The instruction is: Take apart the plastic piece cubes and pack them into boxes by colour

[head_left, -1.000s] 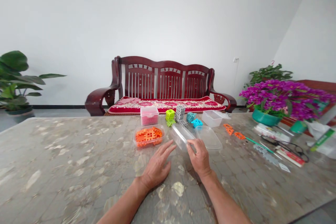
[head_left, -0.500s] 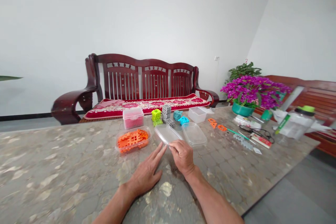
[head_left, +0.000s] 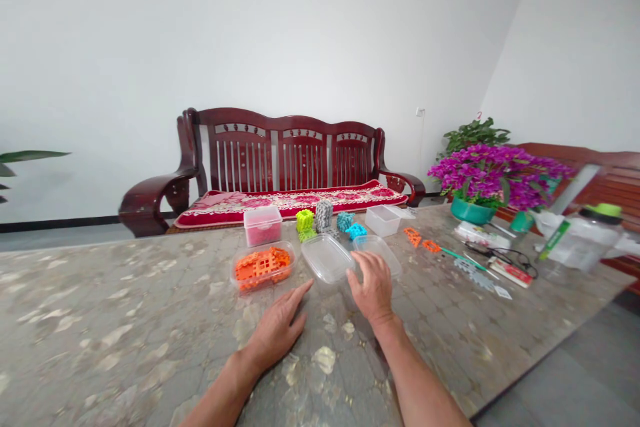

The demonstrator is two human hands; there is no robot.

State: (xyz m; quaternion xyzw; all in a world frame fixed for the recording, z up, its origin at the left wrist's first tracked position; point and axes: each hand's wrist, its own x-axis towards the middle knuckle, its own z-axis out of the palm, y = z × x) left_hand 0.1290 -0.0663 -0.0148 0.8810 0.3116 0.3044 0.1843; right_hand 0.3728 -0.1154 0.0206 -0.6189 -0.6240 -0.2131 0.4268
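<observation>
Our two hands rest low over the bench (head_left: 150,320), both loose, with a transparent lid (head_left: 326,257) lying flat just beyond them.
Our left hand (head_left: 280,325) lies at the near left of that lid, apart from it, fingers stretched out and holding nothing; our right hand (head_left: 371,282) is at its near right edge, fingers parted and slightly bent, overlapping a second transparent lid (head_left: 376,243) to the right, though we cannot tell whether the fingertips touch either one. To the left, beyond our left hand, we see a tub (head_left: 294,259) of orange pieces (head_left: 264,265); on the far side of the first lid stand green blocks (head_left: 305,222) and a grey tower (head_left: 324,215).
</observation>
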